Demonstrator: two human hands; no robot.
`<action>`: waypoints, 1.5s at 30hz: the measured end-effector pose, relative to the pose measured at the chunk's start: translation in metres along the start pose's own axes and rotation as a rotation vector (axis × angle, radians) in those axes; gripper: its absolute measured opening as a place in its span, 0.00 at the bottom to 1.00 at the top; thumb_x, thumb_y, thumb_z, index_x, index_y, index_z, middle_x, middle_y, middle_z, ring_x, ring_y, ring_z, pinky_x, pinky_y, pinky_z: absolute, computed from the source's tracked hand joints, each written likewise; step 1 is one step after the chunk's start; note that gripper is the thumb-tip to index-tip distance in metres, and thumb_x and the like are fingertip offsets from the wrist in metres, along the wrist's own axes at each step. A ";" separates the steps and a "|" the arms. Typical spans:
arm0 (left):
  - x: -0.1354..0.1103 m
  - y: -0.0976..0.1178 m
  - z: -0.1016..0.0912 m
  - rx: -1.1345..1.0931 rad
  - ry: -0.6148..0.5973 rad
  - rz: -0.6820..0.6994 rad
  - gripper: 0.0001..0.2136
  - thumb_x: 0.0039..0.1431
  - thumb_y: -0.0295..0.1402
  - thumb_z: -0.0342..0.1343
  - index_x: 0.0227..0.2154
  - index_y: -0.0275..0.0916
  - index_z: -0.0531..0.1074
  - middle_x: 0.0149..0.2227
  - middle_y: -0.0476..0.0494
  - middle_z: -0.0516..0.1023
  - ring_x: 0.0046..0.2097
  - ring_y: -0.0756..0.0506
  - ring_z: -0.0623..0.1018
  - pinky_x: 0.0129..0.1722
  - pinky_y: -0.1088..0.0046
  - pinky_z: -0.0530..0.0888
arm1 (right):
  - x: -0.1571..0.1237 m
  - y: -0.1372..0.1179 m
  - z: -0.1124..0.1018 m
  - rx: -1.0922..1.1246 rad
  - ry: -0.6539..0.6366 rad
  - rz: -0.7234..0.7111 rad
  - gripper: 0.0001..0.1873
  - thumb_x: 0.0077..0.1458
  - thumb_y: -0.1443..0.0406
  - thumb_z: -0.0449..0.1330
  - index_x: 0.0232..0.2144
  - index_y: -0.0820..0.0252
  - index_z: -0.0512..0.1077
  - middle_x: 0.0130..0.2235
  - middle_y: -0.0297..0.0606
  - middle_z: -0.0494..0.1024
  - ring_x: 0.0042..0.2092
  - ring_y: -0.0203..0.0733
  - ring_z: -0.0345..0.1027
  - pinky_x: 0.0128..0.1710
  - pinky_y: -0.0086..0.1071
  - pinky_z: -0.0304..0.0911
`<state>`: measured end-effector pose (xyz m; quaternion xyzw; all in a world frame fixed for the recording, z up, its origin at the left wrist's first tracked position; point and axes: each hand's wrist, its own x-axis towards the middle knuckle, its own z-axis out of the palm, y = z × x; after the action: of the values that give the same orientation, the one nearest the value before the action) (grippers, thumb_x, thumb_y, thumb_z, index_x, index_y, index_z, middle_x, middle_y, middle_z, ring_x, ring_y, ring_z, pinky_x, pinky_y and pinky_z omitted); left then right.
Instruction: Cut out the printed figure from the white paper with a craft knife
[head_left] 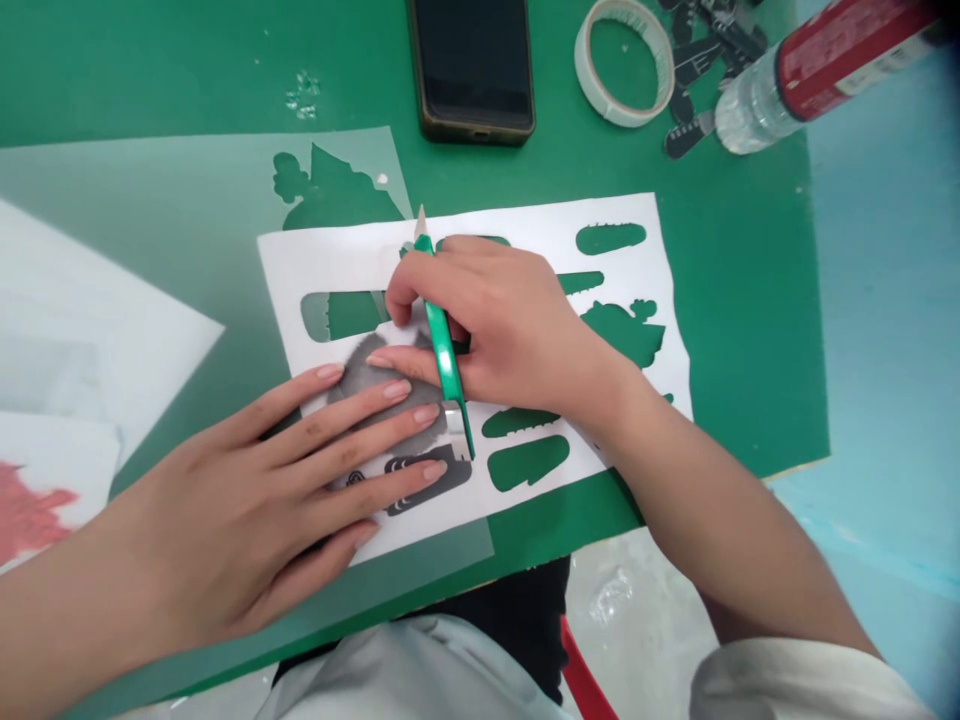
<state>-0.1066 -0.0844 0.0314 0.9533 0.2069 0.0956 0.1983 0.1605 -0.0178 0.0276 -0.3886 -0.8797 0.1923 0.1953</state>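
Observation:
My right hand point(504, 322) grips a green craft knife point(444, 350) like a pen, its fingers curled down onto a white paper sheet point(540, 225) with several shapes cut out of it. The knife's handle end points up and away; its blade end is hidden under my fingers. My left hand point(255, 490) lies flat with fingers spread, pressing the sheet's left part beside a grey printed figure point(367, 378) and dark printed shapes point(420, 480). The sheet lies on a green cutting mat point(735, 300).
A translucent sheet point(150, 230) with a cut-out lies under the white one. At the far edge are a black phone point(472, 65), a tape roll point(624, 60), dark paper cut-outs point(694, 60) and a lying bottle point(810, 70). White papers point(82, 330) lie at left.

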 end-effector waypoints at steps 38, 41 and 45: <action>0.000 0.000 -0.001 0.043 -0.036 0.016 0.26 0.78 0.44 0.48 0.75 0.52 0.61 0.79 0.51 0.58 0.81 0.43 0.50 0.81 0.55 0.40 | -0.001 0.003 0.002 0.012 0.069 -0.067 0.16 0.73 0.52 0.61 0.40 0.58 0.72 0.31 0.30 0.74 0.36 0.38 0.65 0.34 0.32 0.54; 0.000 -0.001 -0.001 0.045 -0.040 0.033 0.26 0.78 0.43 0.48 0.75 0.52 0.61 0.78 0.50 0.59 0.82 0.42 0.48 0.81 0.54 0.39 | 0.000 0.005 0.003 0.029 0.100 -0.097 0.17 0.74 0.51 0.60 0.39 0.58 0.72 0.30 0.30 0.72 0.34 0.38 0.64 0.33 0.32 0.53; 0.001 -0.004 -0.002 0.028 -0.045 0.046 0.26 0.77 0.44 0.50 0.75 0.53 0.62 0.78 0.49 0.60 0.82 0.43 0.46 0.81 0.55 0.37 | 0.001 0.005 0.003 0.035 0.110 -0.113 0.17 0.73 0.51 0.62 0.38 0.58 0.72 0.29 0.30 0.72 0.33 0.38 0.63 0.33 0.32 0.55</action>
<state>-0.1078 -0.0805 0.0315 0.9624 0.1816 0.0759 0.1874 0.1614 -0.0142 0.0222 -0.3446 -0.8848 0.1747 0.2606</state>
